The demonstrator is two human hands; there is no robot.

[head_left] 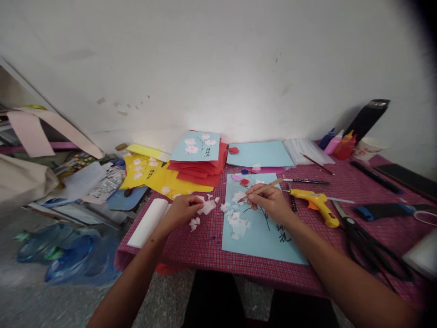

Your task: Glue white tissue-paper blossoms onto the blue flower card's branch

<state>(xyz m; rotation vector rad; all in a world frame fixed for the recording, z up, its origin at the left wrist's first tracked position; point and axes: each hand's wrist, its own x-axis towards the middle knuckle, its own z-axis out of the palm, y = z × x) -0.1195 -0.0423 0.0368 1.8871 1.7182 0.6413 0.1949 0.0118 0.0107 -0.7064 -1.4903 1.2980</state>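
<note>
My right hand (268, 201) grips a wooden paintbrush (273, 183) with its tip down by white torn paper petals (238, 225) on a light blue sheet (246, 250). Dark painted branches and black handwritten characters show on that sheet, partly behind the hand. To its left, my left hand (184, 210) pinches the edge of a white paper piece (207, 206) lying on the checked cloth. Smaller scraps (194, 223) lie just below. Dabs of pink, blue and red paint (244, 181) sit at the sheet's top edge.
Left stands a white paper roll (148, 223); behind are red sheets (201, 175) topped by a finished flower picture (196, 146), and yellow sheets (184, 181). Right lie a yellow glue gun (316, 202), black scissors (368, 241), a thin brush (310, 181), paint bottles (343, 145) and a black flask (365, 120).
</note>
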